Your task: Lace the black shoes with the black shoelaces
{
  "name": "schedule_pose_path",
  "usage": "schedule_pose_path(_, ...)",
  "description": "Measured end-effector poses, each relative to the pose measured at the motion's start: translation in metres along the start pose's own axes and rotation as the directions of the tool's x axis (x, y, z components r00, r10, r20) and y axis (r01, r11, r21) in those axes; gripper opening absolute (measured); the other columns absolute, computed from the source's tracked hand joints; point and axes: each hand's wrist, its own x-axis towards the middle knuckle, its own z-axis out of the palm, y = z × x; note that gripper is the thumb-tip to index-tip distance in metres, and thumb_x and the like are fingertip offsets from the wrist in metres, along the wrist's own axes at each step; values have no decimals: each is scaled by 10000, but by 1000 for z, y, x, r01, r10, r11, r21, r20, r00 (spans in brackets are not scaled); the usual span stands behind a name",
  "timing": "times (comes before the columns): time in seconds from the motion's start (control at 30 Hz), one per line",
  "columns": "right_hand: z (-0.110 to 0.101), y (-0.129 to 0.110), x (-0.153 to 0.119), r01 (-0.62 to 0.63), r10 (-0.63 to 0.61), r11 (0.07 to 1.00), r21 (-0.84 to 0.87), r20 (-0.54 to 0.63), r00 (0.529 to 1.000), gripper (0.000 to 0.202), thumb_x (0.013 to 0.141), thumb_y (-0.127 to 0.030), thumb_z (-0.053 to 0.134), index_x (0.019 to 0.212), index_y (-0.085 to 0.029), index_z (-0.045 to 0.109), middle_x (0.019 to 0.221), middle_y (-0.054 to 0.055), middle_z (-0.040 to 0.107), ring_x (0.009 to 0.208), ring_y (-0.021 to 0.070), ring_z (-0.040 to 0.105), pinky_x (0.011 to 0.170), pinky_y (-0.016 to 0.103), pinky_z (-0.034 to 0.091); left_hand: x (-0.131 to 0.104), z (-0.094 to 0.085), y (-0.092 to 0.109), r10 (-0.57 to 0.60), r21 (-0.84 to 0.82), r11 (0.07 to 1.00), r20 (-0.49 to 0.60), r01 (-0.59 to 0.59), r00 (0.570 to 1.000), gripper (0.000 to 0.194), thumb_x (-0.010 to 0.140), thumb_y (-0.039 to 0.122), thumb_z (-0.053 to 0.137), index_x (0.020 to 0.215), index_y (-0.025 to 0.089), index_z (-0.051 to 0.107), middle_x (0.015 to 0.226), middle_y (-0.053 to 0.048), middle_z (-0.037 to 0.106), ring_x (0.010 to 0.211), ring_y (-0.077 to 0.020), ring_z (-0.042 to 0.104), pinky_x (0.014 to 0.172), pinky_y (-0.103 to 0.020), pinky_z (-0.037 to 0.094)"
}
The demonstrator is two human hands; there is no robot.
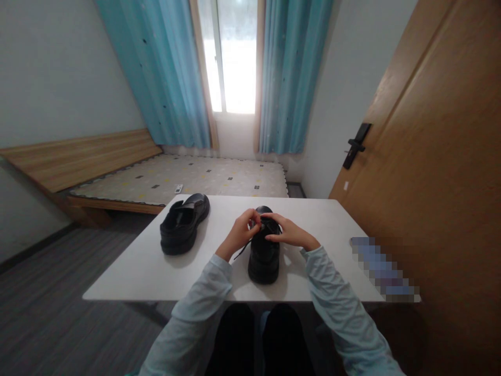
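A black lace-up shoe [264, 261] stands upright on the white table in front of me, its heel towards me. My left hand [243, 233] is at the shoe's upper left side, thumb and fingertips pinched together on the lace. A thin dark shoelace [241, 251] trails down to the left below that hand. From the right, my right hand [289, 231] curves over the lacing area, thumb and forefinger resting on the shoe. My fingers partly cover the lacing. Apart from both hands, a second black shoe [178, 230] sits at the table's left.
The white table [129, 277] has a blurred-out flat item [381, 269] at its right edge. Beyond it is a bed [219, 177] with a small white object [179, 189] on it. A wooden door [442, 156] stands close on the right. My knees are under the front edge.
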Motion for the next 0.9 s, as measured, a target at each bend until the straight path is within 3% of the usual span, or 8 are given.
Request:
schedule_pose_path(0.33,-2,-4,0,-15,14,1000,19,2,1000,655,720,-303,709,1319,-196,465,1310,129,534,1209,264,508,1049,457,376,-1,-3,0,84,69,994,-14,-83,996,157,654,17,478,679,172,468,728,21,441,652,-105,431,606,-220,371)
schedule_pose_path(0.73,-4,-9,1,-15,14,999,36,8,1000,662,717,-285,708,1324,-192,460,1333,133,518,1233,262,493,1067,461,358,-1,-3,-10,93,364,930,-122,-43,988,213,697,11,502,810,189,533,830,-11,543,750,-138,531,662,-252,452)
schedule_pose_path(0.9,-4,-8,1,-12,11,999,34,14,1000,665,715,-282,704,1326,-184,459,1335,139,515,1241,265,486,1069,459,355,-2,-3,-9,11,344,937,-194,57,981,104,785,125,545,861,196,555,749,2,610,703,-143,576,670,-276,466)
